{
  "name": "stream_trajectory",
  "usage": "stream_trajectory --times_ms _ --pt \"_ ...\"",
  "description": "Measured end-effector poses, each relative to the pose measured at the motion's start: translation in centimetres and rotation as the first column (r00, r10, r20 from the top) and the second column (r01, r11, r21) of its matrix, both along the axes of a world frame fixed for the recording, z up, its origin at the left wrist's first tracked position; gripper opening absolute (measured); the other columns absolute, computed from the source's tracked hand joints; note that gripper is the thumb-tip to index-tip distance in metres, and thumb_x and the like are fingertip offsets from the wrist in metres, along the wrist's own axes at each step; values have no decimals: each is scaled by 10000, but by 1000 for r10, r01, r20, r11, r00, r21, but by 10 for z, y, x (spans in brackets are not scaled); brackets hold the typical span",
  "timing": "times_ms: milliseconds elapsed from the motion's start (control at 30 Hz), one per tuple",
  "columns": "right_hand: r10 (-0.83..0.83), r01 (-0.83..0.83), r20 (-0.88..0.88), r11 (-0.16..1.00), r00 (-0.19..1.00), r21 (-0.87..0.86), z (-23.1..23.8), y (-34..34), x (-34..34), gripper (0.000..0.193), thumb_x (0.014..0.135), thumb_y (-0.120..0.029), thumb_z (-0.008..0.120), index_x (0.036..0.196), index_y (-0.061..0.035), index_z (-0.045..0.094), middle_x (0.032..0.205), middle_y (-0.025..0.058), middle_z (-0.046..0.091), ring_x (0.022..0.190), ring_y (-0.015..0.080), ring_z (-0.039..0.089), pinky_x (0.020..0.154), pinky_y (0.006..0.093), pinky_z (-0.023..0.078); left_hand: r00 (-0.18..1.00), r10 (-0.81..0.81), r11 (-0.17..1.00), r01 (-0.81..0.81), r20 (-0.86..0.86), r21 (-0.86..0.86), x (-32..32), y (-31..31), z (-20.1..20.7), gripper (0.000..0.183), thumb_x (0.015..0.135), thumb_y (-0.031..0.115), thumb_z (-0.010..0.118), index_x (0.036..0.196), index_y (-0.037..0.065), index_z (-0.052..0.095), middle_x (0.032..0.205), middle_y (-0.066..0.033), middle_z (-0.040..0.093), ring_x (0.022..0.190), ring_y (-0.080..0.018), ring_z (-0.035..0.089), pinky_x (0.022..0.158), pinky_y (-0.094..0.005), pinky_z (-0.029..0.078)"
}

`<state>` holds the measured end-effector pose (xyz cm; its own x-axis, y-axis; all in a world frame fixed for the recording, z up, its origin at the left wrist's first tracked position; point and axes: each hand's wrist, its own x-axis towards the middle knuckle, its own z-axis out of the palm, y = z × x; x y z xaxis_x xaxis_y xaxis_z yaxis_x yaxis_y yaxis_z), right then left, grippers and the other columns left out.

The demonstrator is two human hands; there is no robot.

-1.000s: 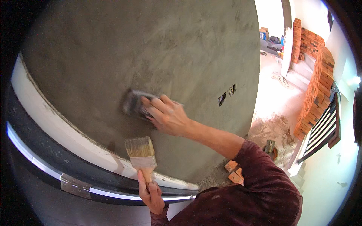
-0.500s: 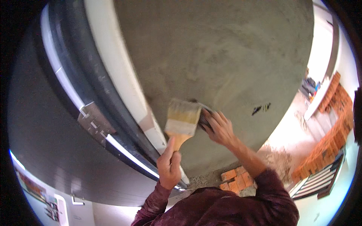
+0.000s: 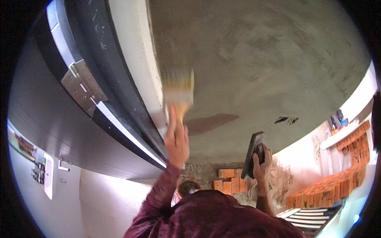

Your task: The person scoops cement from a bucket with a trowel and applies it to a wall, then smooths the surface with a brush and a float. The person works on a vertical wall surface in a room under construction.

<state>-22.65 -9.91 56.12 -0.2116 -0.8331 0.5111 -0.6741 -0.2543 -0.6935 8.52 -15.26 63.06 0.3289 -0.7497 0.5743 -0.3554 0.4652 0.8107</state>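
Note:
My left hand [image 3: 177, 143] is closed round the wooden handle of a wide paintbrush [image 3: 178, 96]. The bristles point up and are blurred, close to the grey plastered wall [image 3: 246, 79] beside its pale edge strip [image 3: 135, 43]; whether they touch it I cannot tell. Below and right of the brush, a darker, damp-looking patch [image 3: 210, 123] marks the plaster. Lower right, my right hand [image 3: 262, 162] grips the dark handle of a plastering float [image 3: 254, 154], its flat plate tilted and turned to the left, apart from the wall.
To the left stands a dark door [image 3: 43, 115] with a metal hinge [image 3: 84, 86]. Stacked orange bricks [image 3: 230, 181] and a bucket [image 3: 188, 187] are low by my body. A small hole with wires [image 3: 286, 119] opens in the plaster. A brick-edged stair [image 3: 329, 188] lies at right.
My left hand has raised the brush higher along the wall's left edge. My right hand has drawn the float away from the wall, down and right. The dark patch now shows.

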Motion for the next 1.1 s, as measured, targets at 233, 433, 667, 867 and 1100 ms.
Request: stream_trajectory --times_ms 233,433,667,867,1100 --pt "149 -148 70 989 986 -13 12 -6 -11 449 873 -154 618 1254 74 545 968 150 570 862 254 579 775 358 477 995 -94 963 101 -39 249 -34 78 -14 504 976 94 407 1473 19 372 714 -9 531 590 -80 444 525 -245 381" --pt "309 -301 39 943 950 -144 50 -30 40 438 898 -148 624 1275 60 541 979 155 573 882 263 583 783 357 479 994 16 951 19 110 -309 -3 -19 142 520 1013 122 394 1521 88 291 772 -16 499 572 -88 385 514 -257 374" --pt "299 -354 -198 857 934 -374 123 -42 93 434 839 -64 643 1268 -15 605 836 162 544 760 308 566 660 373 472 992 11 1000 -13 129 18 -3 28 -47 499 1011 170 409 1499 99 333 829 -190 594 582 -205 485 577 -346 433" --pt "-37 -193 -283 645 958 -739 268 -102 181 517 790 -109 649 1301 -146 587 941 178 565 819 328 610 688 410 519 930 -342 871 258 138 417 5 117 -185 468 1016 178 399 1475 90 382 877 -124 610 682 -184 506 655 -335 452" --pt "-190 -136 -377 714 906 -687 283 -126 260 588 772 -103 628 1347 -105 509 1026 184 559 902 377 605 678 477 560 856 -511 735 480 -75 479 42 110 -194 466 1011 178 436 1470 104 400 709 -44 428 651 -148 446 630 -298 428"
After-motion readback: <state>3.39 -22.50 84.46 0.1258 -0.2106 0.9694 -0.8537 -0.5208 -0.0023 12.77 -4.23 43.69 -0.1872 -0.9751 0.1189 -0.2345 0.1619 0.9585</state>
